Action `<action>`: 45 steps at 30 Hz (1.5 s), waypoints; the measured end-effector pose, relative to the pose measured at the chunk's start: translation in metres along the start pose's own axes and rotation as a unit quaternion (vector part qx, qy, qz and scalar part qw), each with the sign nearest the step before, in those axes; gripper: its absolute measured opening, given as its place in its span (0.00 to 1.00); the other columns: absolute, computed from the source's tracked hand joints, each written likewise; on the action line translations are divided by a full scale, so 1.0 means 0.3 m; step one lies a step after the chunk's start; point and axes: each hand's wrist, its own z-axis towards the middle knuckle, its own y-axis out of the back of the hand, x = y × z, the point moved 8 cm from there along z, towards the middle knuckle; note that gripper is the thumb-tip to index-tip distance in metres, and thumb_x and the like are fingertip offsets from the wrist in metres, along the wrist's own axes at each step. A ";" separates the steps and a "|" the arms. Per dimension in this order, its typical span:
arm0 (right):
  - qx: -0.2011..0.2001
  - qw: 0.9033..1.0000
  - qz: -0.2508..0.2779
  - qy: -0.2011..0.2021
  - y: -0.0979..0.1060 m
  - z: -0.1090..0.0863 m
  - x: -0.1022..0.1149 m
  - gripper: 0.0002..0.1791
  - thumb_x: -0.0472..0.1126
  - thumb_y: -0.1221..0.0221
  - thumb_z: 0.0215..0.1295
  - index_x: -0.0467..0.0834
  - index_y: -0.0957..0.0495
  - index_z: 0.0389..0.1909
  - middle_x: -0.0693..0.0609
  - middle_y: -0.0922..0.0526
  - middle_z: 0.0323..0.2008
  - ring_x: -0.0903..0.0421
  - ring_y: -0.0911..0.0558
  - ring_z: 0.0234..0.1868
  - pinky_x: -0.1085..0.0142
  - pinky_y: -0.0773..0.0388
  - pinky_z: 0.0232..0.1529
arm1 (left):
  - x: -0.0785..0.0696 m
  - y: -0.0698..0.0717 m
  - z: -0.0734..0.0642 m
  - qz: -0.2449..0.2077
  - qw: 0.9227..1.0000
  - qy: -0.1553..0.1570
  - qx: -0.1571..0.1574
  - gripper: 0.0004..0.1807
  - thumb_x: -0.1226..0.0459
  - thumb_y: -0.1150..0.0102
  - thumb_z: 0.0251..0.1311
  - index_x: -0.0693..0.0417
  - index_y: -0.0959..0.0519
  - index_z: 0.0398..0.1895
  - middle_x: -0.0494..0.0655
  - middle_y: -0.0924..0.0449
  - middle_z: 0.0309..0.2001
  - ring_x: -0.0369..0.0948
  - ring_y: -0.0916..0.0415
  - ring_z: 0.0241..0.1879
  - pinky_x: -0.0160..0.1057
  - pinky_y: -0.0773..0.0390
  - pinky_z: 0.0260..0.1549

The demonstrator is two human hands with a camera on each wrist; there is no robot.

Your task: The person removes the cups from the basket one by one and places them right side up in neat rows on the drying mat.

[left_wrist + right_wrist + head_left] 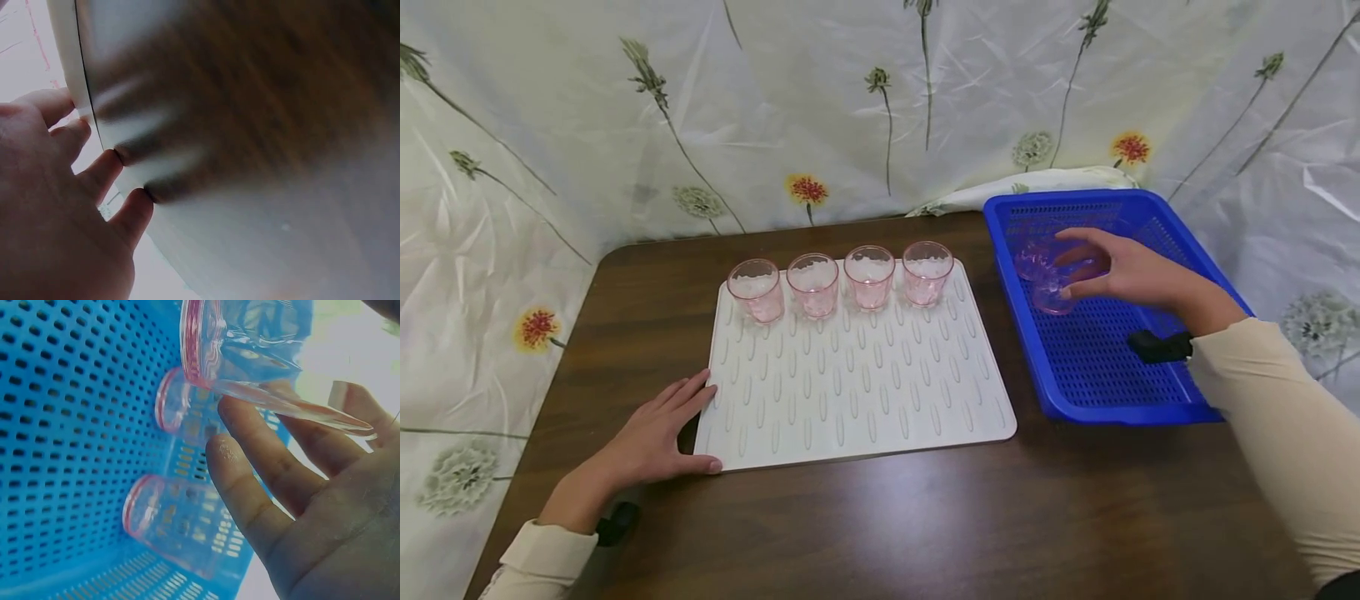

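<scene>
My left hand (655, 433) lies at the left side of a white ridged drying mat (865, 400). Its fingers touch the left edge, with the thumb at the near corner. In the left wrist view the fingertips (134, 209) press near the rim. My right hand (1112, 267) reaches into a blue perforated basket (1045, 375). Between its thumb and spread, bent fingers (240, 481) it holds a clear pink drinking glass (256, 344). Two more pink glasses, one close by (169, 519), stand by the basket's wall.
Several pink glasses (869, 279) stand in a row along the mat's far edge. The mat lies on a dark brown wooden table (880, 533); the basket is at its right. Flowered sheeting (775, 108) hangs behind and at both sides.
</scene>
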 end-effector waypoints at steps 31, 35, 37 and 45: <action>-0.130 0.984 0.090 0.083 0.047 -0.049 0.503 0.46 0.45 0.32 0.61 0.50 0.47 0.76 0.42 0.26 0.67 0.46 0.25 0.64 0.81 0.28 0.46 | -0.002 0.002 0.007 0.004 1.000 0.009 0.003 0.61 0.29 0.35 0.42 0.53 0.40 0.76 0.56 0.52 0.80 0.63 0.51 0.75 0.73 0.42 0.64; -0.107 0.979 0.118 0.130 -0.024 -0.019 0.618 0.44 0.41 0.32 0.61 0.48 0.44 0.75 0.42 0.25 0.65 0.47 0.24 0.64 0.76 0.25 0.49 | 0.001 -0.001 0.006 0.000 1.000 0.008 0.003 0.62 0.28 0.36 0.42 0.54 0.41 0.76 0.56 0.52 0.80 0.64 0.51 0.75 0.73 0.42 0.65; -0.096 0.975 0.128 0.155 -0.064 -0.001 0.671 0.43 0.39 0.33 0.61 0.47 0.44 0.75 0.42 0.25 0.65 0.46 0.22 0.62 0.70 0.22 0.52 | 0.005 -0.001 0.005 0.001 1.000 0.008 0.000 0.62 0.29 0.36 0.42 0.54 0.41 0.76 0.56 0.52 0.80 0.63 0.51 0.75 0.73 0.42 0.65; -0.065 0.967 0.127 0.212 -0.231 0.047 0.822 0.47 0.41 0.28 0.56 0.51 0.43 0.75 0.47 0.25 0.65 0.51 0.23 0.60 0.52 0.23 0.57 | 0.010 0.003 -0.002 -0.011 1.000 0.003 -0.009 0.61 0.30 0.35 0.43 0.53 0.41 0.76 0.54 0.52 0.80 0.63 0.52 0.75 0.74 0.43 0.64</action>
